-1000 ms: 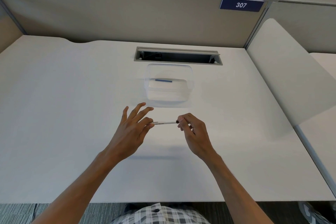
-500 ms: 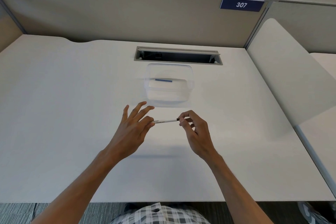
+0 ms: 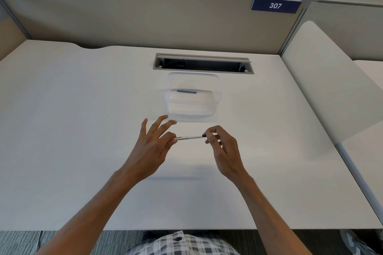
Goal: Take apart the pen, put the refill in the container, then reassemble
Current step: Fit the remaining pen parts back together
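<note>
The person holds a white pen level above the desk, just near of the clear container, with one hand at each end. The step in hand looks like a twist at the pen's dark right end, either unscrewing it or screwing it back; a thin blue stick, possibly a refill, already lies in the container, which would suggest reassembly, though the view cannot settle it. To do the step well, the left hand should act only as an anchor, keeping the barrel from turning, while the right hand rolls the end piece between thumb and fingertips along the pen's own axis. Keeping the pen straight between the two grips matters, since a bend could cross the thread or jam the parts. Working low over the desk, as here, means a small part that slips will land nearby and not roll off. The left hand pinches the pen's left end between thumb and forefinger, with its other three fingers fanned out straight toward the far side, free of the pen. The right hand has its fingers curled round the dark end, tips pinching it, knuckles up and wrist slightly cocked. Both forearms reach in from the near edge and converge, and the hands are apart by the visible length of barrel.
</note>
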`<state>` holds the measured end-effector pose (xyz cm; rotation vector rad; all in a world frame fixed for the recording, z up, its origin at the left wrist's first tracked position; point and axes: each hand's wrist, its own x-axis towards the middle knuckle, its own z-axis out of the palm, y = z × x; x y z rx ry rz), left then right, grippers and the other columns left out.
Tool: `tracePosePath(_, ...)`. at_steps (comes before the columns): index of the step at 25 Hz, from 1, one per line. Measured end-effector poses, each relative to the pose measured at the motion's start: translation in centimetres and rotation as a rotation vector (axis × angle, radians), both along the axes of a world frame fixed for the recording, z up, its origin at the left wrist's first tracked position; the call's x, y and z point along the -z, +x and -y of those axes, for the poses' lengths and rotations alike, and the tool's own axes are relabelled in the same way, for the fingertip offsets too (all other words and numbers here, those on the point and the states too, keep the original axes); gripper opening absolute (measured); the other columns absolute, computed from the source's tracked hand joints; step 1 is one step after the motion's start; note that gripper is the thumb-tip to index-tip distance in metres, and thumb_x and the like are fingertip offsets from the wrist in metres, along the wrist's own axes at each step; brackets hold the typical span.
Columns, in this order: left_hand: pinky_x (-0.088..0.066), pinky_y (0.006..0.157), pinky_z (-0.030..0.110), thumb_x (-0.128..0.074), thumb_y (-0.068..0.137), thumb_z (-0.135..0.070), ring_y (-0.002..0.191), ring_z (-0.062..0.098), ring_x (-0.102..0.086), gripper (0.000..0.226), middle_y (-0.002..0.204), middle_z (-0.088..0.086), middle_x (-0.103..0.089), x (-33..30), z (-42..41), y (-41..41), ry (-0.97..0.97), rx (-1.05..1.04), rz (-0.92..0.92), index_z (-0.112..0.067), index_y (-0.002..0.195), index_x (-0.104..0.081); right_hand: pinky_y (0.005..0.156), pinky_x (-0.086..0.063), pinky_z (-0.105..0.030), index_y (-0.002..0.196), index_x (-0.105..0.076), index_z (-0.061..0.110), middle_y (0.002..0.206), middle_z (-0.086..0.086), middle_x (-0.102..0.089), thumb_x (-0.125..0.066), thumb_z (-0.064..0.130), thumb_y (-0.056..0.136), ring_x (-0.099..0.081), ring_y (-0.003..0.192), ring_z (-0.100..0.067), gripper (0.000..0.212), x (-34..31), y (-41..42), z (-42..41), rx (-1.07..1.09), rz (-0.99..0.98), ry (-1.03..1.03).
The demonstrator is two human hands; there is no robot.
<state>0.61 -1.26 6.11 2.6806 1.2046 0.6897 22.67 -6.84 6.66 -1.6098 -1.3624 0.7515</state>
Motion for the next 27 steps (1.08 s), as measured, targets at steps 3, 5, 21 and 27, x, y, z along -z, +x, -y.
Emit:
tracePosePath(3,-0.025,0.113,0.061,-0.033,0.103,-0.033,0.144,0.023,-0.032,0.034,0.139,0.001,-0.054,-0.1,0.0,-0.1,0.004,0.003,0.007,-0.016,0.098,-0.063,0.067,-0.041,-0.026,0.090,-0.060,0.024,0.092,0.017,-0.067,-0.044,0.036,0.096,-0.066,0.091,-0.009,0.020,0.0,0.1,0.1,-0.027,0.000,0.005)
tracePosePath(5,-0.024,0.113,0.061,-0.034,0.103,-0.032,0.144,0.023,-0.032,0.034,0.139,0.001,-0.055,-0.2,0.0,0.0,0.014,0.006,0.004,-0.016,0.098,-0.063,0.064,-0.039,-0.020,0.089,-0.059,0.024,0.090,0.019,-0.067,-0.045,0.034,0.096,-0.066,0.090,-0.007,0.019,-0.1,0.1,0.1,-0.041,0.004,-0.004)
tracePosePath(21,-0.049,0.057,0.030,-0.035,0.103,-0.036,0.108,0.019,-0.061,0.035,0.125,-0.003,-0.063,-1.1,0.6,0.3,0.094,0.005,-0.013,-0.014,0.089,-0.058,0.061,-0.036,-0.043,0.073,-0.042,0.028,0.069,-0.006,-0.059,-0.031,0.029,0.101,-0.044,0.063,-0.031,0.030,-0.2,-0.6,-0.3,-0.109,0.004,0.028)
tracePosePath(27,-0.040,0.100,0.045,-0.042,0.103,-0.029,0.130,0.028,-0.047,0.028,0.130,0.007,-0.056,-1.2,-0.1,0.2,0.198,0.044,-0.074,-0.012,0.085,-0.055,0.059,-0.034,-0.029,0.070,-0.038,0.025,0.059,0.008,-0.048,-0.032,0.028,0.101,-0.042,0.059,-0.015,0.032,0.2,-1.3,-0.5,-0.104,-0.054,0.024)
